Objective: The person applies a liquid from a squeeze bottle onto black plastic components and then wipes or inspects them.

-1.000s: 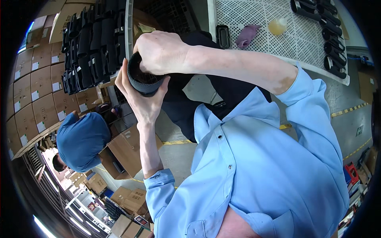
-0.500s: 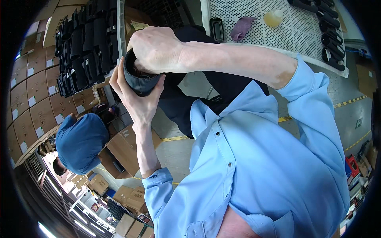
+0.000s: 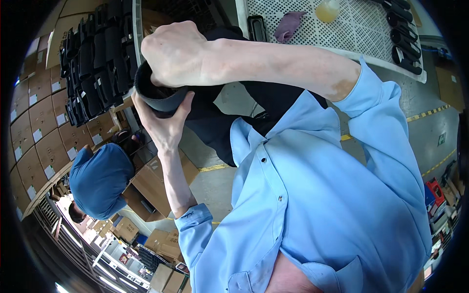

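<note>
My left hand [image 3: 160,126] is wrapped around a black, round, hollow sleeve [image 3: 165,104], its fingers on the far left side and its thumb on the right. The sleeve's open mouth tilts up toward me. Bent over that mouth is my right hand [image 3: 177,54], curled like a fist with its knuckles up. Its fingertips reach down at the rim and are hidden, so whatever they grip cannot be made out. The inside of the sleeve is dark and mostly covered.
Black moulded pieces [image 3: 100,58] are stacked at the left. On a white perforated tabletop [image 3: 361,41] lie a purple cloth [image 3: 289,26], a small yellowish bottle [image 3: 327,10] and a black oblong tray [image 3: 257,29]. A person in blue [image 3: 101,180] bends beside an open carton [image 3: 159,185].
Both hands and the sleeve have shifted slightly left in the picture. My right fist has turned a little over the sleeve's mouth. The left hand keeps its hold.
</note>
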Demonstrator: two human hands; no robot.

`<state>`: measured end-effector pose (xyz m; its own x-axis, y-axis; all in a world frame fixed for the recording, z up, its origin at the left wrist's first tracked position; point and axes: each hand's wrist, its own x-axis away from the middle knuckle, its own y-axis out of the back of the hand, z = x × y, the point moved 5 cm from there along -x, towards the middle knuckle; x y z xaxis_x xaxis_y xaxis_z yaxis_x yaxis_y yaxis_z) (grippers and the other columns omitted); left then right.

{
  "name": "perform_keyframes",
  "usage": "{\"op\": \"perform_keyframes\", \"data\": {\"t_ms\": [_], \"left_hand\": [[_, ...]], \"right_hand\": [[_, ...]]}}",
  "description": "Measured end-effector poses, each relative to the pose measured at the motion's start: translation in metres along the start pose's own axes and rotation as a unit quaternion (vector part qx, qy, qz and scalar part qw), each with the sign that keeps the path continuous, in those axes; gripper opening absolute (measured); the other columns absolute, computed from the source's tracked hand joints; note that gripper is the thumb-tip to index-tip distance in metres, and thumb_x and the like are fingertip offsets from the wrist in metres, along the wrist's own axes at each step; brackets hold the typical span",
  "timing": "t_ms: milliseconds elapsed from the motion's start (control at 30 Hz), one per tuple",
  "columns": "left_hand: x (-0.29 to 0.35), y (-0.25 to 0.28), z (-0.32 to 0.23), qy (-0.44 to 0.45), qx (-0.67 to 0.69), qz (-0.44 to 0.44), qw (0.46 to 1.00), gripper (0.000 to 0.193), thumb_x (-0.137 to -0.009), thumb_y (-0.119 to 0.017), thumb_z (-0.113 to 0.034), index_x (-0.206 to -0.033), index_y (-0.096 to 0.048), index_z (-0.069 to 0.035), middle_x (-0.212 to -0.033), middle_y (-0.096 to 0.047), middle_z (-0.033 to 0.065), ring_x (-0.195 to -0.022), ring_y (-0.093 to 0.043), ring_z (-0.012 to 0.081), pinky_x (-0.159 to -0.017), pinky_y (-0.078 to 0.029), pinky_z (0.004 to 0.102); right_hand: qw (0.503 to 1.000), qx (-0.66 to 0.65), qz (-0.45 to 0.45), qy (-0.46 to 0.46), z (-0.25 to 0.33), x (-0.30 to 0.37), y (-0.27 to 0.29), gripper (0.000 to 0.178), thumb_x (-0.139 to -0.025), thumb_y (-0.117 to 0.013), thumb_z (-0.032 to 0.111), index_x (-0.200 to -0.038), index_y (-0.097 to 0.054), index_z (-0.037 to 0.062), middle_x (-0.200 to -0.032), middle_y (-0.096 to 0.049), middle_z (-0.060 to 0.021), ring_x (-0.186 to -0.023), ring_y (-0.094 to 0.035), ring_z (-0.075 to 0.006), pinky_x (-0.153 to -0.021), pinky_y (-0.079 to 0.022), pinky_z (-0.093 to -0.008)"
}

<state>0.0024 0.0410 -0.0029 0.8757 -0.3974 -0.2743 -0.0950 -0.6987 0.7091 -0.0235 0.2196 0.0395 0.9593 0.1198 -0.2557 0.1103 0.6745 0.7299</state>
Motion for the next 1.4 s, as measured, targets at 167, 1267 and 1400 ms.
{"op": "perform_keyframes", "data": {"t_ms": [167, 1267, 1400], "left_hand": [[-0.004, 0.004, 0.0, -0.004, 0.014, -0.013, 1.0, 0.097, -0.066, -0.098, -0.023, -0.146, -0.049, -0.003, -0.137, -0.051, 0.018, -0.125, -0.058, 0.0362, -0.105, -0.05, 0.0464], [0.0, 0.026, -0.012, 0.02, 0.183, 0.052, 0.982, 0.101, -0.065, -0.097, -0.02, -0.151, -0.046, -0.003, -0.139, -0.06, 0.0206, -0.128, -0.06, 0.042, -0.113, -0.046, 0.0529], [0.0, 0.022, -0.012, -0.016, 0.186, 0.069, 0.98, 0.102, -0.064, -0.096, -0.02, -0.151, -0.045, -0.003, -0.139, -0.06, 0.0198, -0.128, -0.06, 0.0413, -0.113, -0.046, 0.054]], "right_hand": [[0.998, -0.05, 0.028, -0.021, 0.0, -0.001, 0.006, 0.021, -0.078, -0.076, 0.017, -0.081, -0.077, -0.0046, -0.071, -0.073, -0.017, -0.055, -0.071, -0.0282, -0.046, -0.055, -0.0356], [0.871, -0.485, -0.071, 0.015, -0.007, 0.069, 0.013, 0.024, -0.106, -0.064, 0.021, -0.116, -0.074, 0.0012, -0.108, -0.076, -0.0077, -0.09, -0.068, -0.0147, -0.082, -0.056, -0.0262], [0.872, -0.488, -0.031, -0.009, -0.018, 0.068, -0.003, 0.028, -0.107, -0.062, 0.023, -0.117, -0.074, 0.0004, -0.106, -0.076, -0.008, -0.089, -0.069, -0.0145, -0.081, -0.056, -0.0256]]}}
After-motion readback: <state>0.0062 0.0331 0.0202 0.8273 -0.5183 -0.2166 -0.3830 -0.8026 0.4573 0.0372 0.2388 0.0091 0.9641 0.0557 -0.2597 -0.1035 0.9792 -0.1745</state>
